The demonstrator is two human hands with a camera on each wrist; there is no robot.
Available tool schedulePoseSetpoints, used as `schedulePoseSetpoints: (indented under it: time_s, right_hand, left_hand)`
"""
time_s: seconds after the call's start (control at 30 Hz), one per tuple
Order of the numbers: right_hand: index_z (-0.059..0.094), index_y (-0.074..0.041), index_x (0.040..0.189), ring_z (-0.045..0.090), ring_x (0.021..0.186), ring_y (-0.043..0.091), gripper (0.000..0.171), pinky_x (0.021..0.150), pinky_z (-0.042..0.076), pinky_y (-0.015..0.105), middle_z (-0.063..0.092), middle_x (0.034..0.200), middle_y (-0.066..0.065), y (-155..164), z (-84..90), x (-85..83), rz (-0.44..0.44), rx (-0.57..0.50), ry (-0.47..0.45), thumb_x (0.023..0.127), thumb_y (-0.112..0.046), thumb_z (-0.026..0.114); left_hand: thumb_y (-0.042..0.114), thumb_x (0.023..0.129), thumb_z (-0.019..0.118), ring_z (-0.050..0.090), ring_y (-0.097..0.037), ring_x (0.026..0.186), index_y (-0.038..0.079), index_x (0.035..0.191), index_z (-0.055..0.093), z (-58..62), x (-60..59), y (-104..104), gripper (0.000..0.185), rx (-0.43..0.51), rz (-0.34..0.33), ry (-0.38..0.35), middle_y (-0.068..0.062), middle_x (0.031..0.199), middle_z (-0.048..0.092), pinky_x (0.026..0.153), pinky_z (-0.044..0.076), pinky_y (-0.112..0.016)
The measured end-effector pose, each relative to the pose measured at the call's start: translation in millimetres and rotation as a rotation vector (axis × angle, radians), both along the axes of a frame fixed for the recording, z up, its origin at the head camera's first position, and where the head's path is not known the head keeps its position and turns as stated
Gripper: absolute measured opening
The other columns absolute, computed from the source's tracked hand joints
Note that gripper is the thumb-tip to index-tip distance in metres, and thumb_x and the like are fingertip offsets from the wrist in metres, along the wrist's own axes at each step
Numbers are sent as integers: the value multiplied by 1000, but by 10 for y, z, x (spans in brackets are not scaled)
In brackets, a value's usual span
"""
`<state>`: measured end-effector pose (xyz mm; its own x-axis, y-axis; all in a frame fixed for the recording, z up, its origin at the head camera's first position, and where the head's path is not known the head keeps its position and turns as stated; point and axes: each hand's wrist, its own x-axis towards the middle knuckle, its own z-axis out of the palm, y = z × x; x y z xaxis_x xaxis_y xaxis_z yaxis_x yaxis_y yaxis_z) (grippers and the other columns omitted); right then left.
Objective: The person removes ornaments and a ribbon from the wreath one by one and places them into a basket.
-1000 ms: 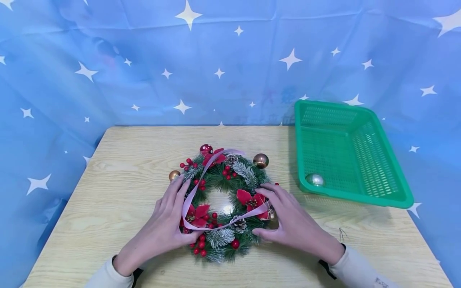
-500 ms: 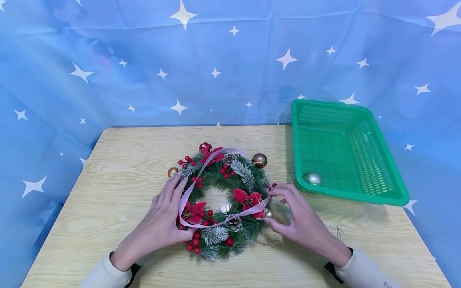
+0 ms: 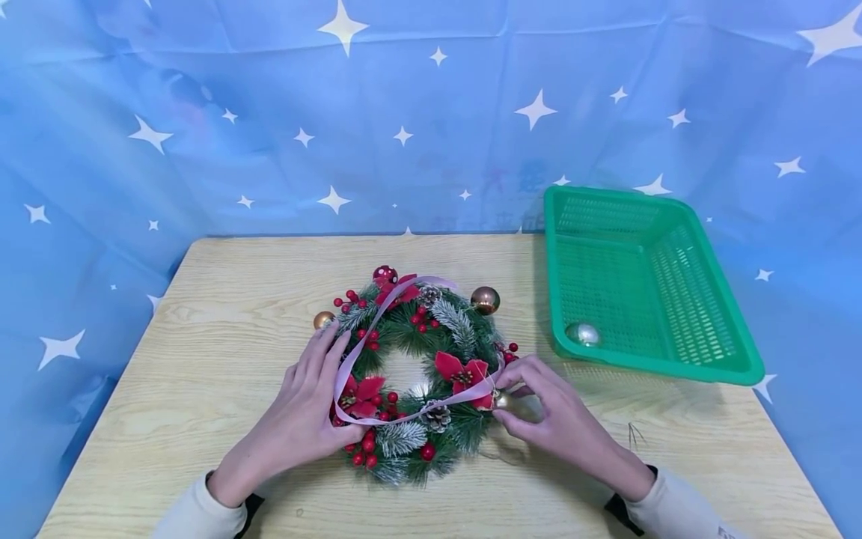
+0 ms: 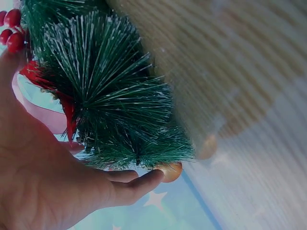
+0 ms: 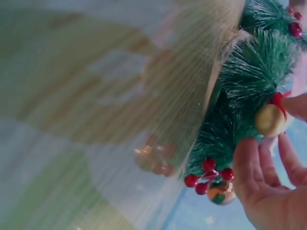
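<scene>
1. The wreath (image 3: 417, 374) fills the centre of the bench (image 3: 202, 299), with both hands at its lower edge.
2. Bare wood lies open at the left of the frame and along the bottom edge.
3. The green basket (image 3: 700, 367) blocks the right side.
4. A narrow lane runs between wreath and basket.
5. The blue starred backdrop (image 3: 404, 112) closes the top.

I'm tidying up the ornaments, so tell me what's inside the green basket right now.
The green basket holds one silver ball in its near left corner. Nothing else shows through the mesh; the floor under the ball is hidden.
</scene>
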<state>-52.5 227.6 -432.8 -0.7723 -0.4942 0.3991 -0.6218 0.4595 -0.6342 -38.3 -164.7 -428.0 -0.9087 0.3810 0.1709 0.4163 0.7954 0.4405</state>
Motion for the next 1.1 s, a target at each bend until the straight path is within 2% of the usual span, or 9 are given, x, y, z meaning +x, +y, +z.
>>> schedulePoseSetpoints:
  time_s: [0.3,0.6,0.77,0.93,1.1]
  right_hand:
    - [69,-11,113,73,95,13,45,78,64,29,67,116,-3,-36,-14,8,37,-66,-69,80,13,88]
    - [71,-11,119,71,102,18,52,77,65,32,70,118,0,-5,51,4,45,-114,-50,79,18,86]
    - [72,-13,120,71,104,18,52,81,64,32,70,117,-2,23,112,-44,16,-114,-39,79,16,87]
    - [73,-13,117,71,104,17,48,84,63,30,71,115,-2,50,189,-102,-5,-141,-34,82,16,86]
    - [73,-9,113,70,102,16,43,84,62,27,72,113,0,90,266,-177,-30,-154,13,82,17,86]
  left_hand:
    - [41,76,96,16,-50,161,5,173,16,2,15,16,130,-2,5,27,-20,178,13,100,41,-83]
    - [40,76,94,15,-49,161,4,172,18,-18,22,14,127,3,8,9,-19,179,12,99,40,-85]
    - [42,75,93,14,-50,161,4,172,17,-33,18,7,129,-1,21,-6,-19,179,11,101,39,-85]
    - [42,72,94,13,-50,161,4,172,18,-46,3,8,131,1,25,-10,-20,178,12,102,39,-84]
    - [42,72,93,12,-49,161,5,173,17,-49,7,10,131,4,28,-16,-19,179,10,103,38,-83]
